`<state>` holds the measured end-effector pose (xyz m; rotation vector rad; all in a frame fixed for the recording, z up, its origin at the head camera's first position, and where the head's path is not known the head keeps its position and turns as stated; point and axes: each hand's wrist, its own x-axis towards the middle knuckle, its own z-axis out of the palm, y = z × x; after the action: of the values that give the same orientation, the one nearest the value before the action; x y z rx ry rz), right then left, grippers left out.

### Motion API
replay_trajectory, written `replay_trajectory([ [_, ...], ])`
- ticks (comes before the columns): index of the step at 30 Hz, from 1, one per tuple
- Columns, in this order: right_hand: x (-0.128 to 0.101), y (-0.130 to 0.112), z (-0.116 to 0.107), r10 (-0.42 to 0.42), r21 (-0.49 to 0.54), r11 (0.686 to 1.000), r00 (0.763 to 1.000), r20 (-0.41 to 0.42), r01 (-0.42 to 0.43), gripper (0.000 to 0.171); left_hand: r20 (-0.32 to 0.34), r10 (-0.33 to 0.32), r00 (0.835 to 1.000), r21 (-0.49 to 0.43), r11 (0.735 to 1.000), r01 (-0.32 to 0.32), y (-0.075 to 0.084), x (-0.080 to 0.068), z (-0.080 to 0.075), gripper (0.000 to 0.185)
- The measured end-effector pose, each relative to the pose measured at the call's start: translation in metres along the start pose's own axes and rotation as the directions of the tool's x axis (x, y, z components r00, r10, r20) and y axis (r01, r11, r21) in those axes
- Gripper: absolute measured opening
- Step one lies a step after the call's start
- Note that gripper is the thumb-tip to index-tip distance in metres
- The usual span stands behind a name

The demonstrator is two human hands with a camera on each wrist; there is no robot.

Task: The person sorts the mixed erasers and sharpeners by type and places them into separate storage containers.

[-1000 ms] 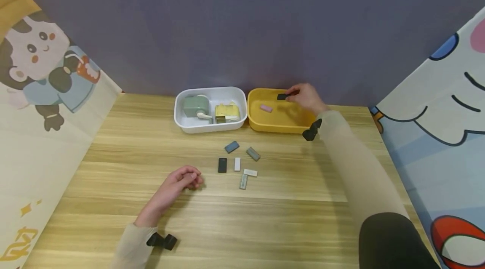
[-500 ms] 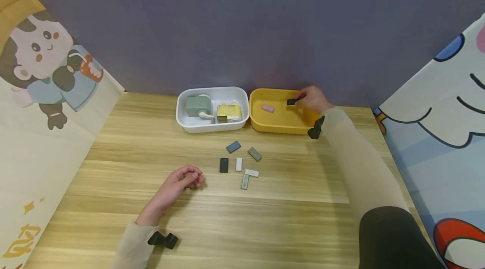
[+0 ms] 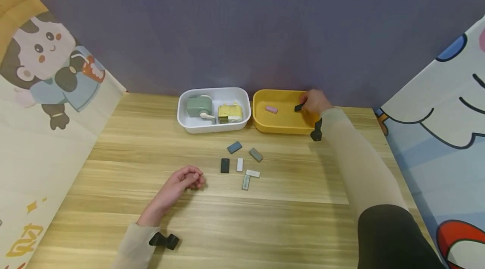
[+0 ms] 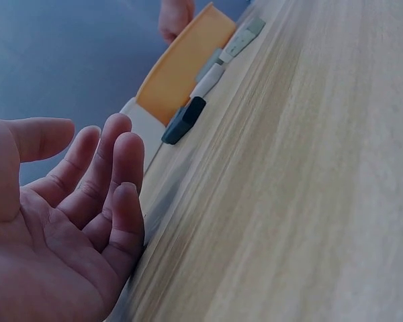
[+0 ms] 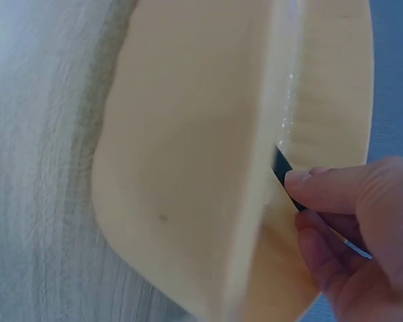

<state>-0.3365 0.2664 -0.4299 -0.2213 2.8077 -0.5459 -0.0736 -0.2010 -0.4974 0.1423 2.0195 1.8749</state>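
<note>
My right hand (image 3: pixel 315 101) reaches into the yellow tray (image 3: pixel 265 123) at the back of the table and pinches a small black block (image 3: pixel 299 107) low inside it. The right wrist view shows fingertips (image 5: pixel 309 184) on the black block (image 5: pixel 282 171) against the tray's wall (image 5: pixel 188 168). A pink block (image 3: pixel 271 109) lies in the same tray. My left hand (image 3: pixel 184 180) rests on the wooden table with loosely curled fingers (image 4: pixel 114 174), holding nothing. Several small blocks lie just right of it, among them a black one (image 3: pixel 225 165), a white one (image 3: pixel 239 164) and a blue-grey one (image 3: pixel 234 147).
A white tray (image 3: pixel 182 119) left of the yellow one holds a green object (image 3: pixel 197 106) and a yellow object (image 3: pixel 229 112). Printed cartoon panels stand at the left (image 3: pixel 45 92) and right (image 3: pixel 447 105) of the table. A purple wall rises behind the trays.
My right hand has carried the black block from the yellow tray's far rim down and to the right, deeper into the tray. The left hand has stayed still.
</note>
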Motion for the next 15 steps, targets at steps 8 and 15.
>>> replay_trajectory([
  [8,-0.0016,-0.0026,-0.0022,0.003,-0.039,0.999,1.0,0.03,-0.002,0.031,-0.003,-0.002,1.0,-0.005,1.0,0.002,0.0018,-0.0015,0.0006,0.031],
  [15,-0.0042,0.0014,-0.0058,-0.03,-0.003,1.0,1.0,0.006,0.03,0.031,-0.004,0.003,1.0,-0.002,1.0,-0.003,0.0014,-0.0023,0.0003,0.032],
])
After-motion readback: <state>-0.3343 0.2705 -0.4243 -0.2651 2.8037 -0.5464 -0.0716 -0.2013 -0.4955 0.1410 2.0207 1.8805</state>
